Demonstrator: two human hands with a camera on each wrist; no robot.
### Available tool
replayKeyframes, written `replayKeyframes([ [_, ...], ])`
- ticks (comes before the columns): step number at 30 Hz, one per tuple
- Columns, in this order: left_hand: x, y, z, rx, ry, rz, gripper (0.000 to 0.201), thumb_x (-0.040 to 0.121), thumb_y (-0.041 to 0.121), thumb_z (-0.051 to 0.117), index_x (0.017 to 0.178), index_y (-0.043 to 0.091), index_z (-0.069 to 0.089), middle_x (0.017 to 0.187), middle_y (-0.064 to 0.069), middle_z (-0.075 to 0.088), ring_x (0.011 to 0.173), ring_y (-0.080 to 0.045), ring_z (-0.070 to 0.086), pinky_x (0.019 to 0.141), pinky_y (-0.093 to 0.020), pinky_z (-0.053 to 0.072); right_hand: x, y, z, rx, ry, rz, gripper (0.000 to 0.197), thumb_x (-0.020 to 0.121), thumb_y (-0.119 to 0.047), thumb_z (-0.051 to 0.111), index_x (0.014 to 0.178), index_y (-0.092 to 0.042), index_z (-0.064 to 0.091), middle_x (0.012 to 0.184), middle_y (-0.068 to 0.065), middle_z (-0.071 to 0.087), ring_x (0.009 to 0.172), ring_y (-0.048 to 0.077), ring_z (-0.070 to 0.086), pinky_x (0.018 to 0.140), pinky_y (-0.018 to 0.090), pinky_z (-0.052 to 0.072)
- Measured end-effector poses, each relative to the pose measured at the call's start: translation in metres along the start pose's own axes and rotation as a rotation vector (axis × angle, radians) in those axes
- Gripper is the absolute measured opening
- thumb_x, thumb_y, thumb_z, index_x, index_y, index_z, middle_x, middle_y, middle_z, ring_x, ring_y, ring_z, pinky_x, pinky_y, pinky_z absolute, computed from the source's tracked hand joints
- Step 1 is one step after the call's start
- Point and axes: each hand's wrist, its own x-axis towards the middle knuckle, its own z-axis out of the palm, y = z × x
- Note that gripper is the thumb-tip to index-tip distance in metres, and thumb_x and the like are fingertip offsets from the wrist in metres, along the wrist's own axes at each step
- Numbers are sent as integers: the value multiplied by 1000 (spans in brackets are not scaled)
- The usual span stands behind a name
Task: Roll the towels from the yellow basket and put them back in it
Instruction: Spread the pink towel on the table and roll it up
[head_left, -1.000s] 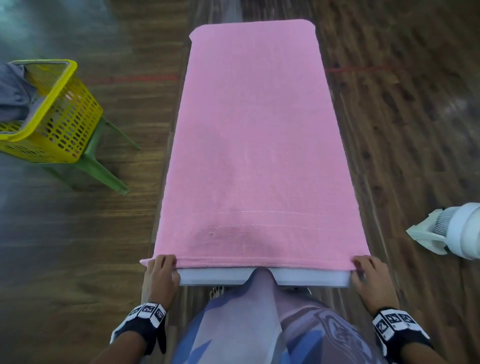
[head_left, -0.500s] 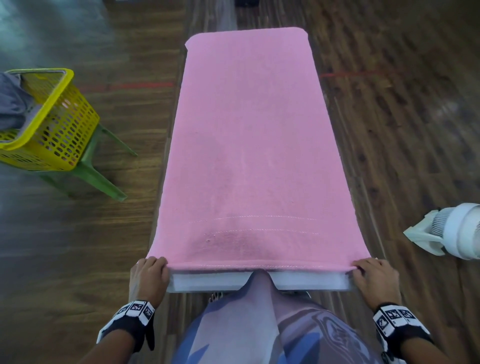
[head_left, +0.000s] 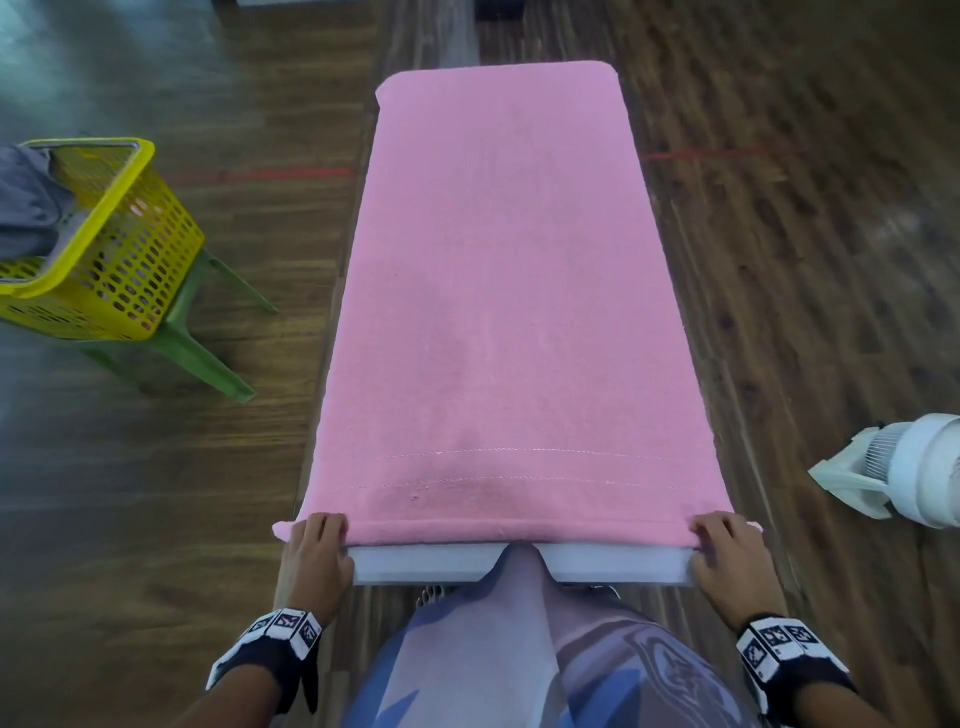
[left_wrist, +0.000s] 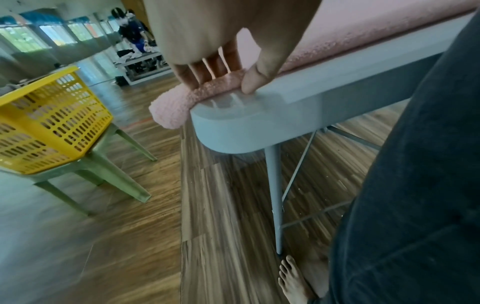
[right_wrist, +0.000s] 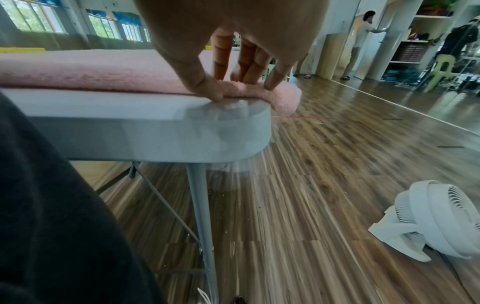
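Both hands pinch the near hem of a pink towel (head_left: 511, 291) at the near edge of a grey table (head_left: 441, 564): the left hand (head_left: 316, 558) at the near-left corner, the right hand (head_left: 730, 564) at the near-right corner. Each hand has its thumb under a thin first turn of cloth and its fingers on top. The towel lies flat along the table, its long axis running straight away from the person to the far edge, so the roll has to travel forward, away from both hands, which sit level with one another and equally close to the hem.

From the head camera, the towel's full run and square lie are plain, and so is the yellow basket (head_left: 111, 260) on a green stool (head_left: 208, 343) off the table's left side, nearer the left hand, with grey cloth (head_left: 26, 208) in it. Only the wrist cameras show the grip: the left thumb (left_wrist: 253, 82) and right thumb (right_wrist: 207, 90) press at the table's lip, and each end of the small roll overhangs its corner. A white fan (right_wrist: 436, 220) stands on the floor to the right.
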Motion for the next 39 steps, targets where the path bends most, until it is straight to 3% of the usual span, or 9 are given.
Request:
replayKeyframes([
  [4,6,-13,-2,-61,27,-14,30,65,-11,75,90,4,69,89,-9,66,81,-31,60,70,-42,52,4,0,-5,92,57,24,33,68,14,67,95,-4,71,99,13,68,90,32,58,83,44,49],
  [11,21,-5,-25,179,-172,-19,23,77,28,43,76,17,63,67,-1,61,68,-30,60,68,-40,44,14,-11,-15,-178,-11,103,22,83,-25,45,82,-25,67,83,-3,67,83,20,55,86,40,29],
  [13,24,-1,-27,241,-158,-42,7,79,19,57,84,16,61,72,-4,60,73,-32,60,72,-44,43,17,-13,-14,-195,-14,143,15,84,-23,48,88,-25,63,89,-2,64,85,19,54,88,41,29],
  [15,26,0,-26,243,-121,-67,21,70,8,71,85,13,57,75,-6,55,70,-33,56,66,-45,44,18,-13,-11,-181,69,150,17,77,-13,64,92,-21,63,95,5,60,89,28,55,86,44,33],
  [20,22,2,-18,133,-68,20,37,55,-5,75,79,10,51,74,-8,48,63,-30,49,55,-37,41,19,-12,-4,-65,-28,-38,25,60,2,71,80,-10,62,80,7,56,72,34,57,66,42,48],
  [24,18,-8,-8,79,-61,23,45,52,-5,74,92,9,59,92,-9,58,83,-32,52,67,-43,49,21,-8,0,23,0,-52,36,59,9,73,91,-5,67,92,10,63,84,31,59,78,42,49],
  [30,35,-2,-23,126,-96,-23,13,73,15,55,80,13,66,73,-4,65,70,-32,62,68,-44,47,37,-13,-9,-162,20,21,14,79,-20,56,80,-23,69,80,-4,68,80,21,60,85,42,34],
  [33,53,6,-27,204,-132,-79,11,80,12,61,92,12,60,82,-8,60,75,-35,58,67,-45,43,49,-19,-12,-206,40,49,14,78,-22,52,84,-22,64,83,-1,64,81,23,58,83,41,30],
  [39,58,10,-21,222,-95,65,40,52,0,76,81,11,50,75,-6,47,63,-27,46,54,-38,41,57,-25,-11,-160,-49,-26,14,61,-12,64,74,-13,58,75,6,55,67,32,54,61,38,41],
])
